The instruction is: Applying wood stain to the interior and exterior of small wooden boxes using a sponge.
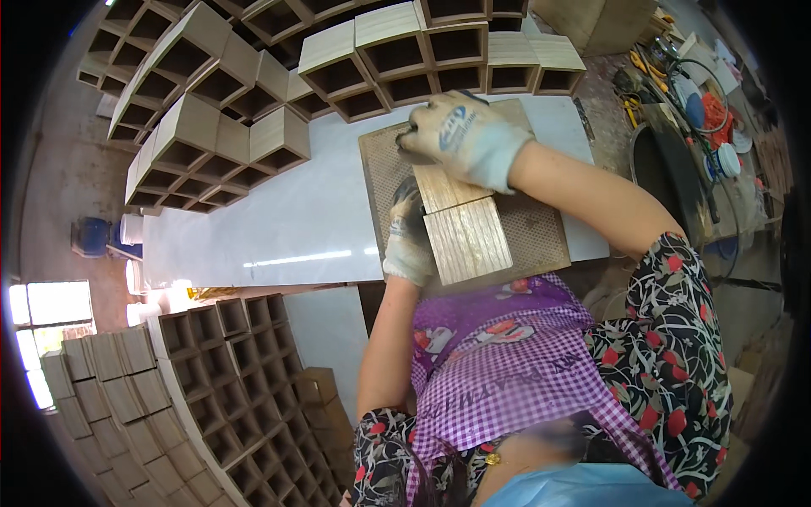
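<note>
Two pale wooden boxes with streaked grain, a nearer box [469, 242] and a farther box [446, 189], lie end to end on a brown dotted mat [541, 230]. My left hand [407, 241], in a white glove with dark fingers, presses along their left side, its fingers wrapped against the farther box. Over the far end of that box is my right hand [463, 139], gloved alike, with its fingers curled down. The right hand covers whatever lies under its fingers, so I cannot make out what it holds.
Open-fronted wooden boxes [389, 55] are stacked along the table's [287, 228] far side and far left. More box racks [245, 363] stand at lower left. At right are a dark chair-like shape [667, 173], cables and a white tub [725, 160].
</note>
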`<move>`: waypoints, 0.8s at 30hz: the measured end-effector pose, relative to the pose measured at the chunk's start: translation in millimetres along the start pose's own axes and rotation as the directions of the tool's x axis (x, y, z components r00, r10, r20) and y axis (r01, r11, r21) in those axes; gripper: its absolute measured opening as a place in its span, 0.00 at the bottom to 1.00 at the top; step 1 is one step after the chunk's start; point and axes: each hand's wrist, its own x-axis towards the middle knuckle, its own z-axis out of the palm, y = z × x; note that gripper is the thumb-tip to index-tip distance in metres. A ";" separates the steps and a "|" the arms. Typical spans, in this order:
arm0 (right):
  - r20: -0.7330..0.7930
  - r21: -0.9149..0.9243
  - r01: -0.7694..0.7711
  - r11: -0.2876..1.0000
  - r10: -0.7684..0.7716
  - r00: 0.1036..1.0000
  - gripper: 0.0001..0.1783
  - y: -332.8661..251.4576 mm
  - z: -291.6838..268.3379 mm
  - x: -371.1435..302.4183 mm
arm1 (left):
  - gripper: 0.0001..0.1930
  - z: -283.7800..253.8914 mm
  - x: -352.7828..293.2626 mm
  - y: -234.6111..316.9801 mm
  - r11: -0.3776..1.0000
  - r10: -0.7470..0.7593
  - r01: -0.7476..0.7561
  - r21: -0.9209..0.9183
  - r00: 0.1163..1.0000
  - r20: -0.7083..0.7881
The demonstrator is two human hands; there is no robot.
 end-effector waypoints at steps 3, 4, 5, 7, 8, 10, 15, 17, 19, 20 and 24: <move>-0.149 0.051 0.180 0.982 -0.171 0.974 0.12 -20.4 16.6 -33.0 | 0.26 -21.3 4.8 -10.7 0.822 -0.219 0.168 -0.544 0.975 -0.031; -0.019 0.051 0.253 0.966 -0.253 0.967 0.10 -35.9 8.5 -46.4 | 0.25 -16.7 1.2 -6.5 0.887 -0.196 0.111 -0.449 0.969 -0.148; -0.004 0.105 0.336 0.936 -0.338 0.941 0.10 -49.5 3.1 -61.2 | 0.25 -13.2 -3.7 -6.2 0.937 -0.159 0.064 -0.343 0.953 -0.258; 0.010 0.085 0.517 0.852 -0.520 0.854 0.11 -71.1 -11.0 -86.5 | 0.25 -31.6 3.2 -24.0 0.966 0.087 -0.056 0.253 0.990 -0.115; 0.015 0.076 0.527 0.846 -0.530 0.848 0.13 -71.6 -5.3 -92.7 | 0.27 -20.7 9.0 -13.7 0.933 0.107 -0.103 0.346 0.994 0.008; -0.001 -0.002 0.483 0.876 -0.483 0.876 0.14 -64.9 -0.5 -89.9 | 0.24 4.8 8.3 9.4 0.952 -0.234 0.182 -0.246 0.951 -0.201; 0.012 0.080 0.109 0.991 -0.110 0.994 0.15 -14.3 2.6 -22.8 | 0.28 -9.5 3.9 -3.1 0.992 -0.118 0.115 -0.052 0.992 -0.047; 0.065 0.001 0.239 0.971 -0.238 0.969 0.15 -38.9 4.7 -45.2 | 0.25 -20.6 -0.4 -10.0 0.961 -0.161 0.126 -0.248 0.979 -0.125; -0.084 0.109 0.352 0.930 -0.344 0.935 0.17 -57.3 11.2 -85.3 | 0.26 -18.5 2.4 -12.1 0.990 -0.110 0.091 -0.105 0.976 -0.189; -0.074 0.050 0.382 0.923 -0.378 0.923 0.16 -68.3 12.3 -106.0 | 0.27 -12.7 7.7 -9.9 0.971 -0.013 0.044 0.234 0.991 -0.133; -0.164 0.101 0.381 0.919 -0.363 0.917 0.18 -72.1 16.6 -139.9 | 0.23 2.9 2.8 8.6 0.863 -0.292 0.216 -0.456 0.951 -0.102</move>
